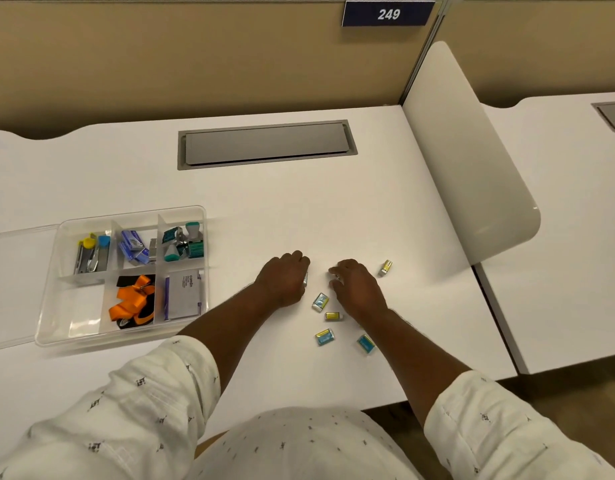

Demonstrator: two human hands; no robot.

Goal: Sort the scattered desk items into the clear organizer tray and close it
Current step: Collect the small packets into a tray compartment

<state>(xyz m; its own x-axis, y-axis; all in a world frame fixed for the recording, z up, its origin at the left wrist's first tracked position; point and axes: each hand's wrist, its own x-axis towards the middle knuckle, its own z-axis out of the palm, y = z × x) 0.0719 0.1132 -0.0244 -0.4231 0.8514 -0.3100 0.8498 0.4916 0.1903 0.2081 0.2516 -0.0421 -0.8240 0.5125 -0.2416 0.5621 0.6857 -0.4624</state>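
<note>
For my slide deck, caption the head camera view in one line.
Left hand and right hand grip small packets scattered on the white desk, beside the partly filled clear organizer tray.

We reached forward with both arms, knuckles up.
Our left hand [284,278] curled over a small packet [305,279]; our right hand [358,289], near it, pinched a second packet [337,278] at its fingertips, both forearms bare below rolled sleeves [181,375].
</note>
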